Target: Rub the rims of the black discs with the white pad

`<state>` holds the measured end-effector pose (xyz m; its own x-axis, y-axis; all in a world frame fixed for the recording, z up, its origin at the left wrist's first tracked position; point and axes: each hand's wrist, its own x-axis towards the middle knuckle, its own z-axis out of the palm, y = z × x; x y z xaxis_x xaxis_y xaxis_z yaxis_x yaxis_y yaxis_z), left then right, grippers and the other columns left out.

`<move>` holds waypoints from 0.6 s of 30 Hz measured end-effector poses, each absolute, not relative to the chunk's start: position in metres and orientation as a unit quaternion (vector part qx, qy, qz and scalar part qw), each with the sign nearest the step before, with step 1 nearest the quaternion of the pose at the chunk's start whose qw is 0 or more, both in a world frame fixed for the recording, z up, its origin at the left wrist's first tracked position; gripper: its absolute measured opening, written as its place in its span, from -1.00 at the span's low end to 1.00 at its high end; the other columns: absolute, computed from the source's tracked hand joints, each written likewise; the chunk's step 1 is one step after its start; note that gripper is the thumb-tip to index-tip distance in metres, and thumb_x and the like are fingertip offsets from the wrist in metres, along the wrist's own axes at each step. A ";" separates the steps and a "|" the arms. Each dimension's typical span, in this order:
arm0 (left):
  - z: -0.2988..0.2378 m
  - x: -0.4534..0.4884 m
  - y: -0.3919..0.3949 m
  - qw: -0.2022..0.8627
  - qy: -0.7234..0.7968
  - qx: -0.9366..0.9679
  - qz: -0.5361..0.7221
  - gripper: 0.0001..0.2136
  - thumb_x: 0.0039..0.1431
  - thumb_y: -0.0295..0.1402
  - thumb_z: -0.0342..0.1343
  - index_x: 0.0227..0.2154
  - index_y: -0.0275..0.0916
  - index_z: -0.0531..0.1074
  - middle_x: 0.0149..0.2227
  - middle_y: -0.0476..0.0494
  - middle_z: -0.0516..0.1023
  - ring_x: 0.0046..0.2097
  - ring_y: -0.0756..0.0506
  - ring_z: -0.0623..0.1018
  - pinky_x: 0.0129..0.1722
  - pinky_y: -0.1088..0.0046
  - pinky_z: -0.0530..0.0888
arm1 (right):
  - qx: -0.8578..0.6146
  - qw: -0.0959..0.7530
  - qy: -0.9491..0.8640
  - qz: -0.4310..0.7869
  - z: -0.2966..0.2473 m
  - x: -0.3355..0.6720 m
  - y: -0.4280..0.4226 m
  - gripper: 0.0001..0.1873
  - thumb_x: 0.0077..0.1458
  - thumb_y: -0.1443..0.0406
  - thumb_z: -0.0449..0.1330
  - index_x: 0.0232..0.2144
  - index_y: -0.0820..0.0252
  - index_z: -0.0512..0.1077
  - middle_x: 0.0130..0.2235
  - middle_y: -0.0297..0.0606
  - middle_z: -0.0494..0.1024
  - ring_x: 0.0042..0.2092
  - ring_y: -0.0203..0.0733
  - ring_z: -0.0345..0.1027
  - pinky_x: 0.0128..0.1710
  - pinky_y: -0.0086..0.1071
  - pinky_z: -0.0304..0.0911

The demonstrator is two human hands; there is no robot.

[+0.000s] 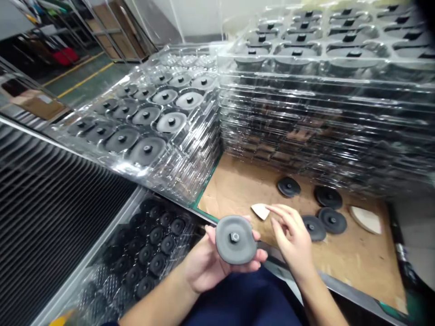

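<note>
My left hand [220, 260] is closed around a grey rounded disc [234, 251], gripping it by the edge from below. The disc's flat face points up and a short dark knob stands at its centre. To the right of it, my right hand [290, 233] hovers over the cardboard with thumb and fingers apart. Its index fingertip meets the edge of a small white wedge-shaped pad [260, 211]; whether it presses or only touches, I cannot make out. Several like discs lie nearby on the cardboard, among them a dark disc [288, 186] and a grey disc [332, 220].
Clear plastic trays [190, 167] filled with discs are stacked at the left, with a taller stack [306, 117] behind. A larger white pad [366, 220] lies on the cardboard sheet [356, 267] at right. Below left sits another disc-filled tray [136, 253], beside a black ribbed surface [50, 194].
</note>
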<state>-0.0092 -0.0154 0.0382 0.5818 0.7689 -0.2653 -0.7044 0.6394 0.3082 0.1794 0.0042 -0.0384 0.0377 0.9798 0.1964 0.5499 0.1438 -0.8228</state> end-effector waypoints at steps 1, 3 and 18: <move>0.038 -0.010 -0.019 0.881 0.184 0.099 0.424 -0.50 0.02 0.03 0.14 -0.04 -0.14 0.49 -0.11 -0.08 0.63 -0.14 -0.14 0.64 -0.19 0.45 0.58 | -0.583 0.401 -0.650 0.277 -0.034 0.179 0.000 -0.73 0.21 0.26 0.02 -0.15 0.11 0.48 -0.11 -0.12 0.47 -0.12 -0.11 0.42 -0.27 -0.30 0.38; 0.038 -0.010 -0.027 0.855 0.193 0.158 0.455 -0.52 0.10 0.05 0.03 0.03 -0.03 0.42 -0.09 -0.05 0.61 -0.18 -0.12 0.65 -0.26 0.49 0.58 | -0.557 0.395 -0.669 0.294 -0.028 0.178 -0.010 -0.75 0.21 0.29 0.03 -0.18 0.10 0.50 -0.17 -0.17 0.52 -0.18 -0.16 0.45 -0.31 -0.36 0.38; 0.045 -0.036 -0.082 0.323 0.459 0.716 0.415 0.03 -0.03 -0.35 0.31 0.30 0.04 -0.36 0.08 -0.27 0.45 0.09 -0.20 0.46 0.12 0.18 0.33 | -0.365 0.383 -0.832 0.166 0.013 0.179 -0.055 -0.55 0.16 0.38 0.15 0.11 0.10 0.32 -0.16 -0.16 0.55 -0.27 -0.22 0.46 -0.31 -0.40 0.41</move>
